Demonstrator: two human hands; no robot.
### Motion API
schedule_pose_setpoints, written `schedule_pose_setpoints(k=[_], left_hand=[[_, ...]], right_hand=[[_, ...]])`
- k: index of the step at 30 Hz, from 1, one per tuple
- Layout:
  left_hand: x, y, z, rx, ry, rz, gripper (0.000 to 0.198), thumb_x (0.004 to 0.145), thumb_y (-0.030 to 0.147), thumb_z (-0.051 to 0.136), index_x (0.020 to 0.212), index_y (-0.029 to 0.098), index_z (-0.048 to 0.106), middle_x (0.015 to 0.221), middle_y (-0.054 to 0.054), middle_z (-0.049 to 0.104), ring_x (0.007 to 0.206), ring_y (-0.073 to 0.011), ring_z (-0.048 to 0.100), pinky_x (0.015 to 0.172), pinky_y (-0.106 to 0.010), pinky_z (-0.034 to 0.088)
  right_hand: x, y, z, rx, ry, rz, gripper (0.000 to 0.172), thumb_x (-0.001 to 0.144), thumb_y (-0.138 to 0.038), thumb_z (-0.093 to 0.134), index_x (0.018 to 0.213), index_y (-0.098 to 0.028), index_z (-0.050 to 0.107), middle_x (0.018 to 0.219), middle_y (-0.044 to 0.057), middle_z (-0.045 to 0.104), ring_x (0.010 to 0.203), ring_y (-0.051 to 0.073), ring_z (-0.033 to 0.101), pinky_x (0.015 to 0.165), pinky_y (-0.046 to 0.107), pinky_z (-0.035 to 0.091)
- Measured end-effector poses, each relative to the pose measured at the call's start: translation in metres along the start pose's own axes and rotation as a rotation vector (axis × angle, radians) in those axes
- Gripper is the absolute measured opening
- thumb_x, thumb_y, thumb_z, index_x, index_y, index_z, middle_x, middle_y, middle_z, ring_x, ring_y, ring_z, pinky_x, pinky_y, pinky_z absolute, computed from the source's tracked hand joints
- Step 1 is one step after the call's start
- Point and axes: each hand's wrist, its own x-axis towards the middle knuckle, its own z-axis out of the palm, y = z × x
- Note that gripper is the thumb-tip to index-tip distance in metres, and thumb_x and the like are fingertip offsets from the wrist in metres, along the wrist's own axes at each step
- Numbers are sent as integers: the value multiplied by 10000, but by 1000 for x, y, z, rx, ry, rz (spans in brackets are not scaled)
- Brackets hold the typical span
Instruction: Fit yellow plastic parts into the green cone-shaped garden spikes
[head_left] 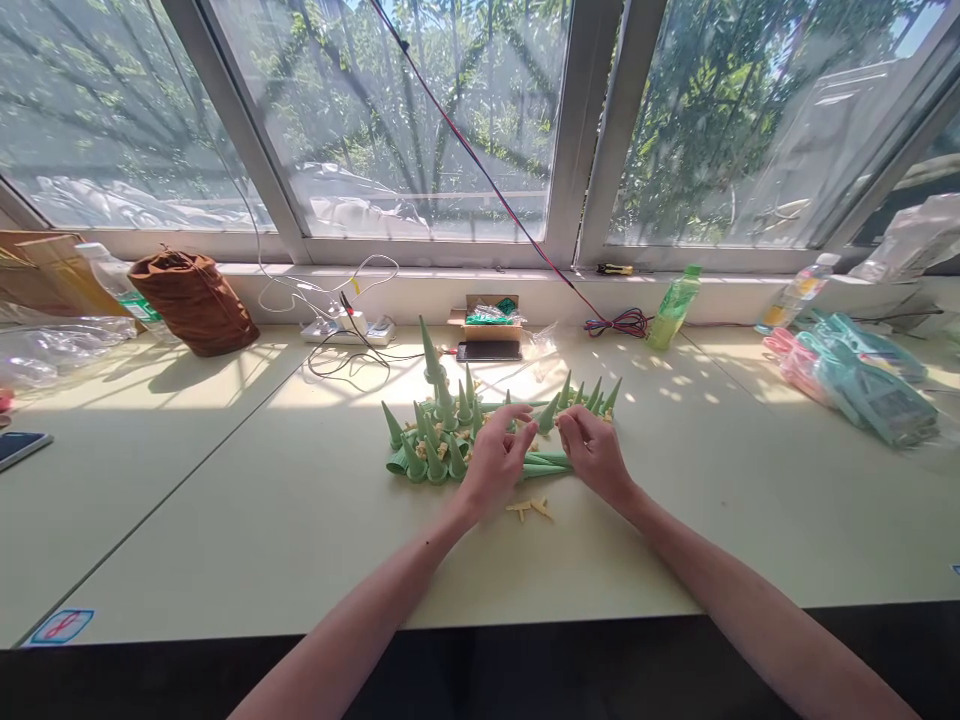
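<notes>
My left hand (496,455) hovers over a group of green cones (436,462), its fingers curved and thumb apart, with nothing visible in it. A short way to its right, my right hand (596,450) is closed in a pinch; whatever sits at its fingertips is too small to make out. Long green cones (547,463) lie flat between and under the hands. Several more cones stand upright behind my right hand, with small pale yellow pieces among them. Nearer to me, a few pale yellow pieces (531,508) lie loose on the table (480,570).
Behind the cones are a dark phone (489,351) and a small cardboard box (491,312) with green packets. A power strip (348,330) with cables stands back left, near a brown cloth bag (193,302). To the right are a green bottle (673,308) and wrapped packages (862,375).
</notes>
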Motion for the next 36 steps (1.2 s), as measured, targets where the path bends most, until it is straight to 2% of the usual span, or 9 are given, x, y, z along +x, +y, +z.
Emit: schedule_pose_setpoints(k=[3, 5, 7, 15, 24, 32, 36], left_hand=[[1, 3, -1, 34, 68, -12, 416, 958, 506, 435, 852, 142, 605, 604, 26, 498, 425, -57, 293, 428, -214, 208], [2, 4, -2, 64, 81, 8, 504, 971, 510, 395, 708, 134, 604, 585, 6, 516, 474, -78, 371, 482, -219, 272], [2, 5, -2, 82, 48, 15, 559, 975, 510, 379, 646, 127, 619, 585, -10, 548, 516, -94, 427, 532, -226, 313], [2, 5, -3, 38, -53, -38, 585, 943, 563, 409, 649, 116, 644, 602, -23, 577, 508, -98, 410, 509, -228, 287], [2, 7, -5, -35, -64, -91, 544, 897, 577, 497, 667, 110, 654, 581, -4, 536, 486, -75, 358, 478, -219, 265], [2, 8, -9, -81, -127, -184, 496, 852, 605, 551, 710, 136, 626, 469, 53, 354, 417, -67, 312, 432, -213, 234], [1, 6, -8, -108, -153, -188, 421, 800, 566, 650, 814, 149, 597, 470, 81, 294, 412, -51, 235, 419, -204, 136]], right_hand=[[0, -3, -1, 1, 11, 4, 311, 987, -390, 447, 747, -199, 503, 591, -35, 487, 502, 97, 445, 522, 224, 371], [1, -5, -1, -6, 2, -12, 303, 984, -385, 452, 758, -196, 521, 607, -27, 510, 516, 100, 471, 529, 222, 384], [1, -6, -2, -18, -22, -41, 285, 982, -376, 456, 787, -191, 549, 632, -18, 537, 535, 103, 495, 539, 222, 395], [0, -7, -3, 13, -92, -54, 267, 972, -363, 470, 793, -189, 568, 665, -6, 563, 520, 96, 483, 499, 211, 378], [0, -7, -1, 31, -97, -30, 265, 968, -377, 472, 822, -185, 581, 646, -17, 523, 523, 96, 467, 500, 214, 369], [-1, -5, -1, -31, -57, -16, 314, 972, -380, 461, 723, -194, 504, 530, -54, 421, 478, 94, 395, 497, 223, 331], [0, -4, -2, -58, -57, -40, 352, 984, -386, 429, 691, -196, 472, 526, -52, 422, 480, 95, 389, 504, 229, 323]])
